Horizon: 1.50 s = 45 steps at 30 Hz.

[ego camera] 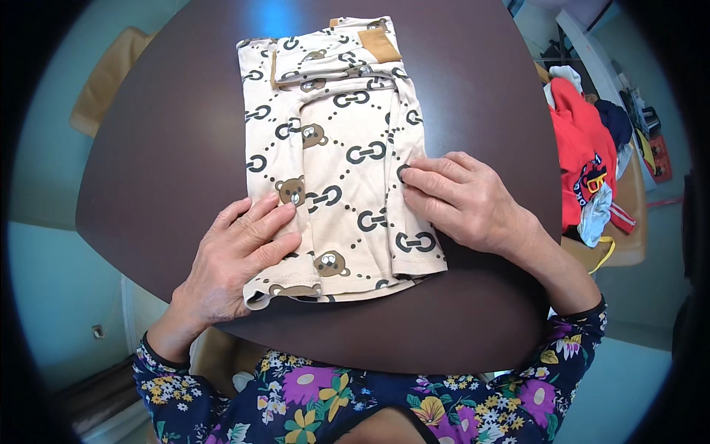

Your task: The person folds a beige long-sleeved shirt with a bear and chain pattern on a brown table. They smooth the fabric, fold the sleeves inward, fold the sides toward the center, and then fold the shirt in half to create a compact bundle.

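Observation:
A cream cotton garment (346, 172) with brown bear heads and dark chain links lies partly folded on the dark table. Its two long sides are turned inward over the middle. At the far end sleeves with tan cuffs (380, 45) are folded across. My left hand (238, 250) rests flat on the near left side, fingers spread over the folded edge. My right hand (463, 200) touches the right folded side with bent fingertips; whether they pinch the cloth cannot be made out. The hem curls up a little at the near left corner.
The dark brown table (166, 183) has a rounded near edge close to my body. To the right, a tan chair (629, 233) bears a heap of clothes, with a red garment (579, 139) on top. Another tan chair (108, 83) stands beyond the table's left edge.

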Available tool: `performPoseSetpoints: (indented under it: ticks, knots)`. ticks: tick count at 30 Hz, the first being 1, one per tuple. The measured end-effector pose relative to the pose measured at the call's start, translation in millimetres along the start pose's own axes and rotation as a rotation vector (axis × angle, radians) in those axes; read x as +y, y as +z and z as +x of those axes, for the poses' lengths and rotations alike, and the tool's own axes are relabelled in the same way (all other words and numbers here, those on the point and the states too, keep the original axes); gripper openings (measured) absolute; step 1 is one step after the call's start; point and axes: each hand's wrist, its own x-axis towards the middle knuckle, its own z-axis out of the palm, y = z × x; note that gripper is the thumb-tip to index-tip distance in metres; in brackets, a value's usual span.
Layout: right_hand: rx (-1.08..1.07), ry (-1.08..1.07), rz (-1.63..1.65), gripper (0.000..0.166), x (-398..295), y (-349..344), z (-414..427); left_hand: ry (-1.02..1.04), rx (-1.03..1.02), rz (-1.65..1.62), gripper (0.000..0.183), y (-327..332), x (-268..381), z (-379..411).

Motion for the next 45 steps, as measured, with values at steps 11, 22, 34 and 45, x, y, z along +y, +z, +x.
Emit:
performPoseSetpoints:
  ticks: [11, 22, 34, 45]
  knots:
    - [0.182, -0.052, 0.126, 0.019, -12, 17, -1, 0.001, 0.017, -0.024, 0.052, 1, 0, -1]
    - [0.167, 0.177, 0.407, 0.02, -11, 6, 10, -0.045, -0.012, -0.045, 0.048, -4, -3, -6]
    - [0.19, -0.055, 0.038, 0.03, -16, 36, -4, -0.064, -0.036, 0.021, 0.046, -3, 0, -4]
    - [0.074, -0.002, 0.077, 0.024, -28, 16, 14, 0.082, 0.049, -0.077, 0.037, 2, -3, -3]
